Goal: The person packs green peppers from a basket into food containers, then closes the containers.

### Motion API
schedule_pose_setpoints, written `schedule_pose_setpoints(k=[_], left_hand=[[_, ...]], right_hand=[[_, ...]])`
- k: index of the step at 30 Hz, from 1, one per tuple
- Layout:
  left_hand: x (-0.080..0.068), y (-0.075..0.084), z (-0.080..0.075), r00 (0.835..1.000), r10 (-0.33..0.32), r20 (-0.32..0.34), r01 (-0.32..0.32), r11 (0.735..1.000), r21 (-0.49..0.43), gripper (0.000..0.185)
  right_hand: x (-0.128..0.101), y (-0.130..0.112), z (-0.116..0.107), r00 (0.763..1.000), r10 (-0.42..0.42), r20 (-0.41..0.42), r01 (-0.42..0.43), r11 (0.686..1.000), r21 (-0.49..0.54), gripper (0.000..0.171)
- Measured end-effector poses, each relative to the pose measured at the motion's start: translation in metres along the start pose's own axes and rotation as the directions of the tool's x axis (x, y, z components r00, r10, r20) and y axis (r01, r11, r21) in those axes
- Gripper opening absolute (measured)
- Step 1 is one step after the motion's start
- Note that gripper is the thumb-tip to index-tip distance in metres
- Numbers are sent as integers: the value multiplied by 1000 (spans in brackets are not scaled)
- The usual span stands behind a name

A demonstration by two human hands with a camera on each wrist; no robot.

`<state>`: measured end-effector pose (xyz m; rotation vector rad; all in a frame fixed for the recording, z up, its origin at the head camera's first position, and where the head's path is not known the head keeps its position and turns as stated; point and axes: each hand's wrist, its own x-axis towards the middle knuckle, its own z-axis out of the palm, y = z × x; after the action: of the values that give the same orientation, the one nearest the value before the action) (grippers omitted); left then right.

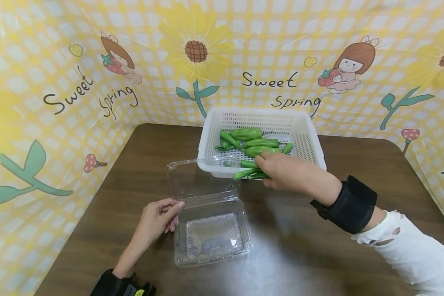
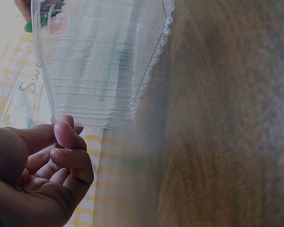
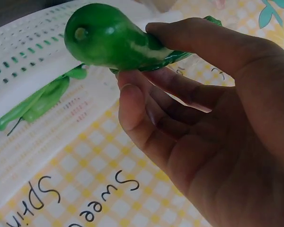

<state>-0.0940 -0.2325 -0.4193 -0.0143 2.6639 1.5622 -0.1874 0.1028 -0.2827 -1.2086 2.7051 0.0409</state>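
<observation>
My left hand (image 1: 159, 216) pinches the edge of a clear plastic clamshell container (image 1: 214, 236) near its hinge. The container lies on the table with its lid (image 1: 192, 176) raised toward the back. In the left wrist view, thumb and fingertips meet at the plastic rim (image 2: 49, 101). My right hand (image 1: 286, 170) holds green peppers (image 1: 244, 174) over the front rim of a white basket (image 1: 311, 135). The right wrist view shows one green pepper (image 3: 104, 38) between thumb and fingers; how many are held is hard to tell. More green peppers (image 1: 260, 143) lie in the basket.
The brown wooden table (image 1: 133, 164) carries the basket at its back edge. A yellow checked cloth (image 1: 262, 45) with printed flowers hangs behind and at the left. The raised lid overlaps the basket's front left corner in the head view.
</observation>
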Motion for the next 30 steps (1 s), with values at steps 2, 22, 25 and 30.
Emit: schedule_pose_setpoints(k=[2, 22, 25, 30], left_hand=[[1, 0, 0, 1000, 0, -2, 0, 1000, 7, 25], [0, -1, 1, 1000, 2, -1, -2, 1000, -13, 25], [0, -1, 1, 1000, -1, -4, 1, 1000, -11, 25], [1, 0, 1, 1000, 1, 0, -1, 1000, -4, 25]], right_hand=[[0, -4, 1, 1000, -4, 9, 4, 1000, 4, 35], [14, -50, 15, 979, -192, -69, 193, 981, -3, 25], [19, -60, 19, 974, -218, -64, 217, 976, -29, 28], [27, -74, 25, 973, -229, -33, 226, 971, -73, 27]])
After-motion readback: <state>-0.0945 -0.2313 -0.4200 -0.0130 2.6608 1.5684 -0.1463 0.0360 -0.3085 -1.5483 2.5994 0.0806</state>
